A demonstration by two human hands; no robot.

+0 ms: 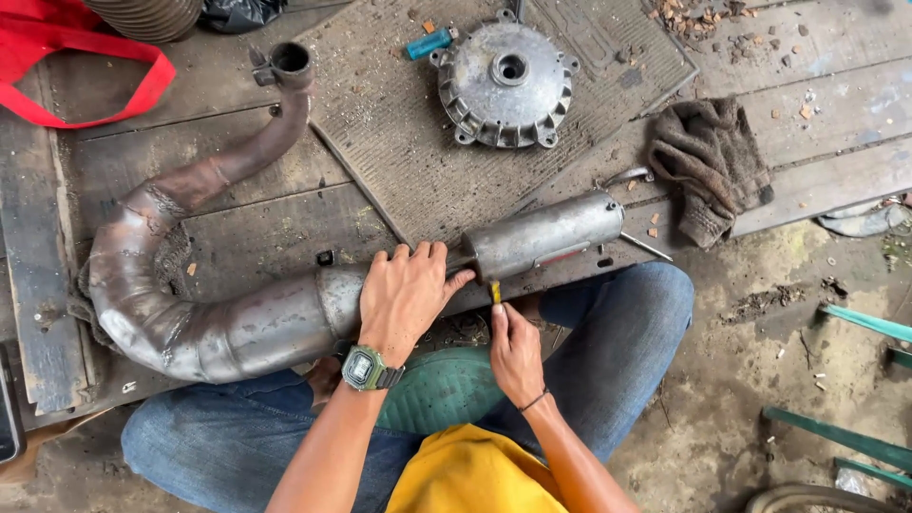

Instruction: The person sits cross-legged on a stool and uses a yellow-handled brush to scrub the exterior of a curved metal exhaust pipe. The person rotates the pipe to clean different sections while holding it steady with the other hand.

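Note:
A rusty curved exhaust pipe lies across the wooden boards in front of me, ending in a grey cylindrical silencer. My left hand, with a green watch on the wrist, presses down on the pipe where the fat body meets the silencer. My right hand holds a small yellow-handled tool upright, its tip at the underside of the joint. I sit cross-legged in blue jeans and a yellow shirt.
A round metal hub cover rests on a ribbed rubber mat. A dirty brown rag lies to the right, a blue lighter near the hub, and red straps at top left. Green metal bars stand at right.

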